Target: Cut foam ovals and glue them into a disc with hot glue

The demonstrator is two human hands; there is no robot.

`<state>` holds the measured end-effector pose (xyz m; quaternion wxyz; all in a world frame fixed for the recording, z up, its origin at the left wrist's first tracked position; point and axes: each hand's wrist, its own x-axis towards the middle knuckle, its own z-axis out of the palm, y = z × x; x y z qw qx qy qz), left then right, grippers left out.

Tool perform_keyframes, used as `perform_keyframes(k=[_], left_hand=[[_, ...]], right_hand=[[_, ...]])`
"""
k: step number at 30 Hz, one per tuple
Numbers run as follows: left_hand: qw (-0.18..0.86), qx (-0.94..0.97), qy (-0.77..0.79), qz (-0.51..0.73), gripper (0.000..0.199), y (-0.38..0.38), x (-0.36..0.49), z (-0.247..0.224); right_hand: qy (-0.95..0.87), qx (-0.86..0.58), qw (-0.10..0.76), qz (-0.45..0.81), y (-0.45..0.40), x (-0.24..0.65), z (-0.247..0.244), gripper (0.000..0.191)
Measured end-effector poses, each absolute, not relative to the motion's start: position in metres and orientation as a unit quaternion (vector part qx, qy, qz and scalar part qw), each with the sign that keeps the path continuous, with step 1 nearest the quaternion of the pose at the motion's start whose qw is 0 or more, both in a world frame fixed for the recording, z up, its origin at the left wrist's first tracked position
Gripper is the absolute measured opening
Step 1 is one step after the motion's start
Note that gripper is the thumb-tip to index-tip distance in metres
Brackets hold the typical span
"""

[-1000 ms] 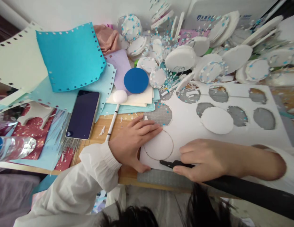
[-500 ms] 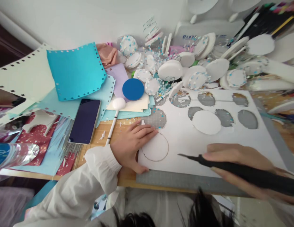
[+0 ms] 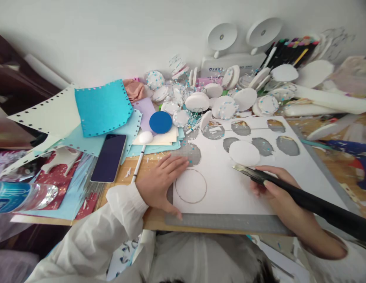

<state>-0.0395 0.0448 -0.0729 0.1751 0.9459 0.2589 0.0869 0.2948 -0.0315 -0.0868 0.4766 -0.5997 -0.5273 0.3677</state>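
Note:
A large white sheet [image 3: 218,192] with several round holes lies on a grey cutting mat [image 3: 230,224]. My left hand [image 3: 162,184] rests flat with spread fingers at the sheet's left edge, beside a drawn circle [image 3: 191,186]. My right hand [image 3: 280,192] grips a long black tool [image 3: 306,198] with a pointed metal blade. The blade tip is above the sheet, just below a loose white disc [image 3: 244,153], and it is unclear whether they touch.
Behind the sheet are piled white discs [image 3: 197,101] with blue dots. A phone [image 3: 108,158], a white-headed stick [image 3: 137,165], a blue disc [image 3: 160,122] and a turquoise sheet [image 3: 103,108] lie left. A bottle [image 3: 23,196] is far left.
My right hand has turned, and the blade now points up-left near the loose disc instead of toward the drawn circle. The camera view has shifted. My left hand stays flat by the circle.

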Motion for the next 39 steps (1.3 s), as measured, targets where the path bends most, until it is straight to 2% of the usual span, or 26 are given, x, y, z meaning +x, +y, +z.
perform_keyframes(k=[3, 5, 7, 11, 15, 25, 31, 39], left_hand=[[0.179, 0.944, 0.27, 0.057, 0.13, 0.047, -0.045, -0.075], [0.184, 0.943, 0.275, 0.043, 0.132, 0.047, -0.047, -0.077], [0.184, 0.943, 0.275, 0.039, 0.132, 0.046, -0.047, -0.079], [0.178, 0.945, 0.269, 0.06, 0.13, 0.045, -0.047, -0.082], [0.173, 0.942, 0.274, 0.087, 0.131, 0.042, -0.047, -0.082], [0.198, 0.935, 0.278, 0.094, 0.127, 0.041, -0.047, -0.082], [0.195, 0.935, 0.283, 0.089, 0.128, 0.038, -0.045, -0.082], [0.193, 0.933, 0.293, 0.082, 0.131, 0.037, -0.039, -0.083]], right_hand=[[-0.554, -0.633, 0.43, 0.329, -0.037, 0.282, -0.078, 0.029], [-0.58, -0.635, 0.417, 0.292, -0.043, 0.262, -0.072, 0.021], [-0.611, -0.594, 0.445, 0.275, -0.049, 0.236, -0.068, 0.015], [-0.68, -0.515, 0.418, 0.313, -0.052, 0.185, -0.068, 0.025], [-0.718, -0.465, 0.426, 0.296, -0.047, 0.156, -0.074, 0.021], [-0.775, -0.473, 0.376, 0.185, -0.044, 0.147, -0.08, 0.021], [-0.817, -0.414, 0.36, 0.18, -0.042, 0.141, -0.078, 0.017], [-0.842, -0.374, 0.347, 0.175, -0.041, 0.139, -0.078, 0.02]])
